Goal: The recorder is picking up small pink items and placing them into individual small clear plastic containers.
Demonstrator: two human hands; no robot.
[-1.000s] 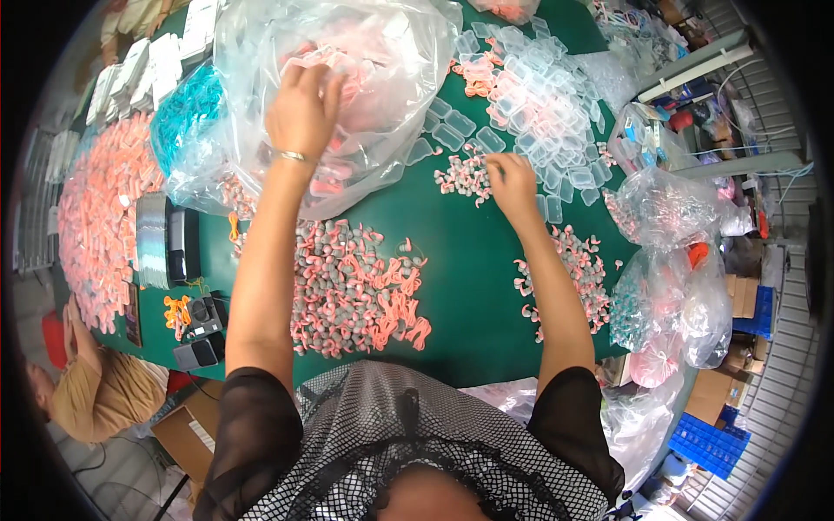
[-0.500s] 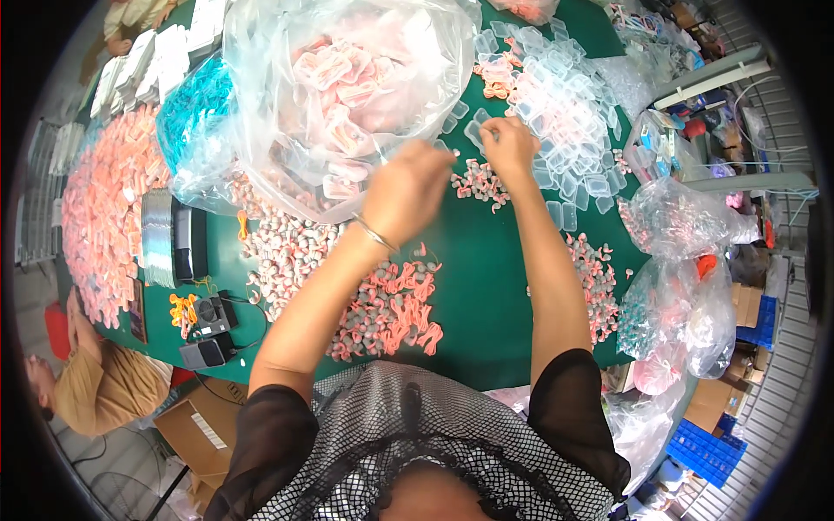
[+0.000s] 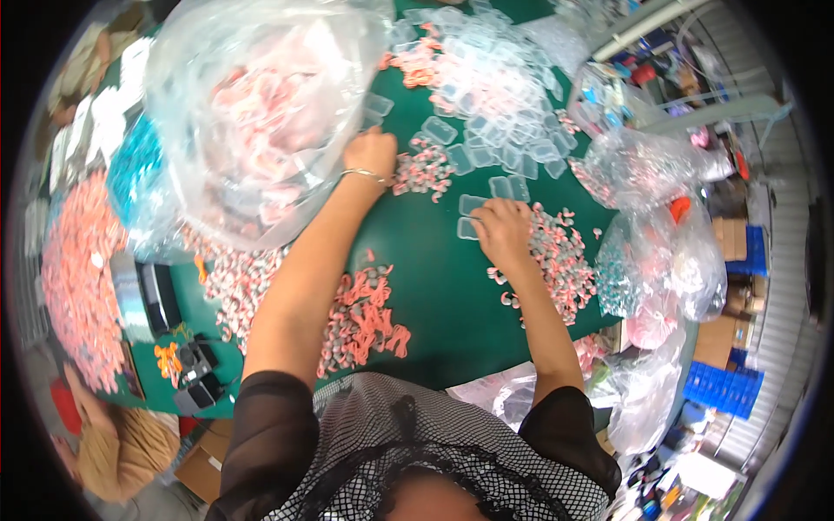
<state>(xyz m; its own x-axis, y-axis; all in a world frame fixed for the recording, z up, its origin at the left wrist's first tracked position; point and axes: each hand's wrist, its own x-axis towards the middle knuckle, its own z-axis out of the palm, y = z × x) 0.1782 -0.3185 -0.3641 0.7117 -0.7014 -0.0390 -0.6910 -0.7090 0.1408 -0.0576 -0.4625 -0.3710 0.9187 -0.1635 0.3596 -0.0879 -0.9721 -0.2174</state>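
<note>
My right hand (image 3: 502, 227) has its fingers curled over the right edge of an open clear plastic case (image 3: 468, 227) on the green table. Just right of that hand lies a pile of small pink-and-grey pieces (image 3: 556, 269). My left hand (image 3: 372, 154), a bangle at its wrist, is closed beside the large clear bag (image 3: 174, 104) of pink pieces; what its fingers hold, if anything, is hidden. Clear cases (image 3: 375, 106) lie just beyond it. A small heap of pink-and-grey pieces (image 3: 423, 169) is to its right.
A big heap of clear cases (image 3: 504, 95) covers the far table. Pink cord bundles (image 3: 378, 313) and grey-pink pieces (image 3: 234, 291) lie near my left forearm. Filled bags (image 3: 647, 165) line the right edge. Another person (image 3: 130, 443) sits at lower left.
My right hand has come nearer from the clear-case heap, and a clear case is now at its fingers. The left hand has shifted left toward the big bag. The whole view has shifted.
</note>
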